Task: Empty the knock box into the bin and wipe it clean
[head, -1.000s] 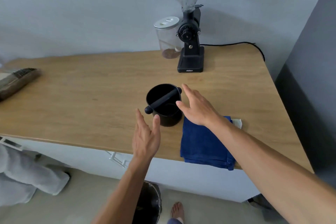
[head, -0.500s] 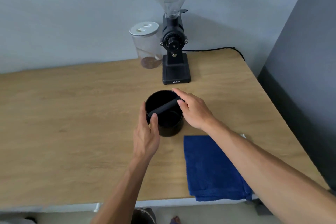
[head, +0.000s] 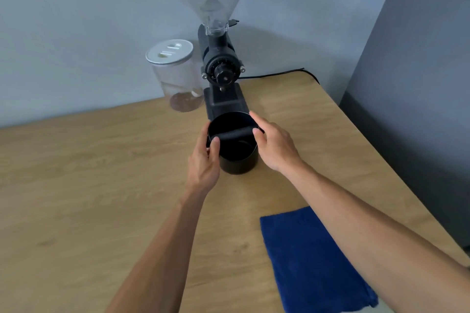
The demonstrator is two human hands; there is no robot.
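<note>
Clasping the upright knock box, both hands' grip holds its sides, its bar running left-right.

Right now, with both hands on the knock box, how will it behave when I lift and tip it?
The knock box looks like a stiff cylinder, so it should lift without flexing. Its smooth dark wall may be slippery; the left hand and right hand gripping opposite sides help. The bar across the top looks loose-fitted and might drop out when inverted.
</note>
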